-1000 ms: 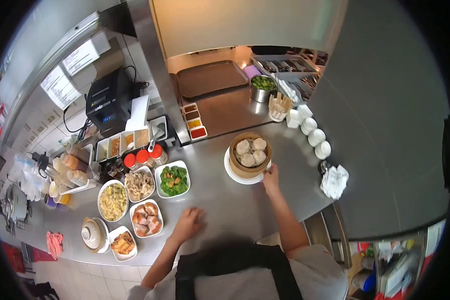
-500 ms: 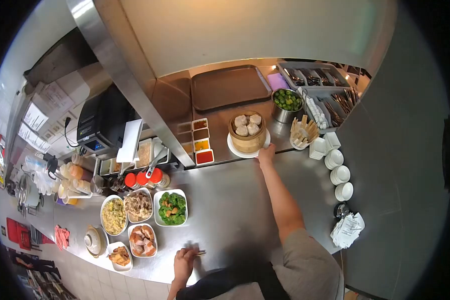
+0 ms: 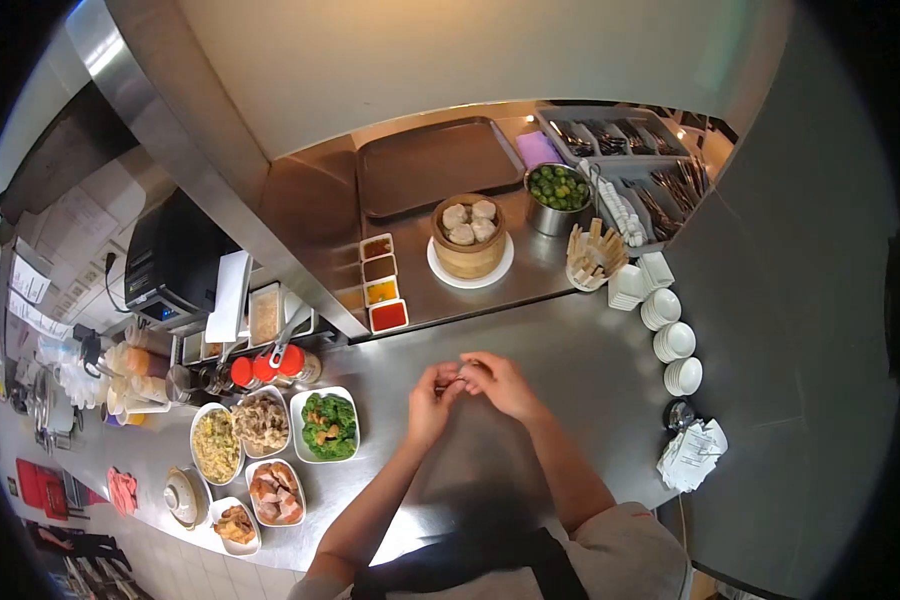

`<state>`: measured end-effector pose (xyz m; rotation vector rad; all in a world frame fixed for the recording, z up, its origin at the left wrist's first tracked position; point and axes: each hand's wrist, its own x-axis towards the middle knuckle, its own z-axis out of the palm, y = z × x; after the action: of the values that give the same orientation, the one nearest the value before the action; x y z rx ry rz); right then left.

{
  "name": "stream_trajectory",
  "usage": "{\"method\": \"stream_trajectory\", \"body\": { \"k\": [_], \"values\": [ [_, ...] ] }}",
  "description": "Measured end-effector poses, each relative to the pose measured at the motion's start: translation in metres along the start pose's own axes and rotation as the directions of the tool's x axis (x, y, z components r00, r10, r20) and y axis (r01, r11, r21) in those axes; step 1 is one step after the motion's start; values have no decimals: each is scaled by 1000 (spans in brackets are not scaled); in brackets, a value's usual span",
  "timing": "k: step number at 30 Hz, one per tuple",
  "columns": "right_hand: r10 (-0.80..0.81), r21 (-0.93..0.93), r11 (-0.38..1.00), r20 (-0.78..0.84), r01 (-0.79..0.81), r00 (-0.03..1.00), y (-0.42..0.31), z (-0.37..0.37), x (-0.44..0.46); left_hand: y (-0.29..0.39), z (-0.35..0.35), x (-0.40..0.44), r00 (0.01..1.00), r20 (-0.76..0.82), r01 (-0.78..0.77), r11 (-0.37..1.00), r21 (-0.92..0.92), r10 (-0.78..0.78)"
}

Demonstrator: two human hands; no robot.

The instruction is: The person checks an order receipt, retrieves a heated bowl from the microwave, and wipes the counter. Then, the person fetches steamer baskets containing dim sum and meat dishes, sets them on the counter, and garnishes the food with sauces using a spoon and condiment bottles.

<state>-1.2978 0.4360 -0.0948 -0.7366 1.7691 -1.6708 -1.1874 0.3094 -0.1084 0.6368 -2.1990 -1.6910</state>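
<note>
My left hand (image 3: pixel 434 396) and my right hand (image 3: pixel 498 386) meet over the middle of the steel counter (image 3: pixel 590 440). Their fingers are curled together around something small that I cannot make out. Beyond them, a bamboo steamer (image 3: pixel 469 258) with several dumplings (image 3: pixel 467 222) rests on a white plate (image 3: pixel 440 268) on the pass shelf, touched by neither hand. To the left of my hands sits a square white dish of green vegetables (image 3: pixel 328 426).
Left are dishes of fried rice (image 3: pixel 216 445) and sliced meat (image 3: pixel 276 492), a lidded clay pot (image 3: pixel 181 497) and red-capped jars (image 3: pixel 292 360). Behind stand sauce dishes (image 3: pixel 388 316), a brown tray (image 3: pixel 435 165) and a pot of green fruit (image 3: pixel 557 190). White bowls (image 3: pixel 675 341) line the right.
The plate with the steamer has gone from the counter onto the shelf, and my right hand has let go of it. My left hand has moved up from the front edge to meet my right hand.
</note>
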Motion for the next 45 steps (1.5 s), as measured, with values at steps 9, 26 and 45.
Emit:
{"method": "stream_trajectory", "body": {
  "k": [9,26,45],
  "values": [
    [219,430,876,-759,218,613,82,-114,132,21,-10,-53,997,64,-54,998,20,53],
    [-283,-11,937,-613,350,738,67,56,28,-23,-128,-337,983,-76,170,984,47,-166],
    [512,-511,694,845,507,152,186,567,-391,-106,-218,-889,417,-865,602,798,32,-280]
  ]
}}
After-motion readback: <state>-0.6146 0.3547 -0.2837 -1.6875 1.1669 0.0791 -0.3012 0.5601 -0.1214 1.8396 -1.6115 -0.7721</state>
